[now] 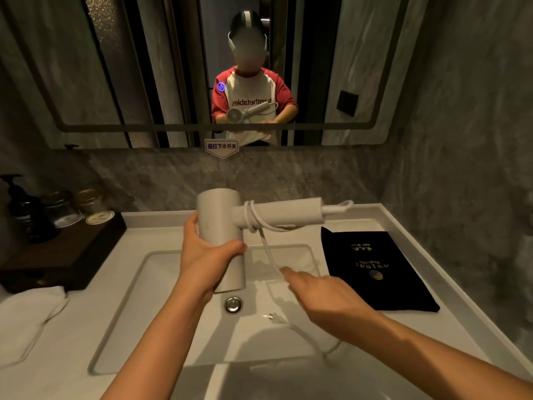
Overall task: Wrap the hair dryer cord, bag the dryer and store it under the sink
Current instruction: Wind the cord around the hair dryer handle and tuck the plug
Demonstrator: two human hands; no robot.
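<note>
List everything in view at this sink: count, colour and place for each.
hair dryer: one, white, held above the sink basin
cord: one, white, partly wound round the dryer handle, rest trailing into the basin
bag: one, black with gold print, flat on the counter right of the basin
sink basin: one, white, centre
drain stopper: one, silver, basin floor
tray: one, dark wood, counter left
pump bottle: one, black, on the tray
glass jars: two, clear with gold lids, on the tray
towel: one, white, counter front left
mirror: one, dark-framed, wall above
left hand: one, grips the dryer body
right hand: one, at the hanging cord; grip blurred
</note>
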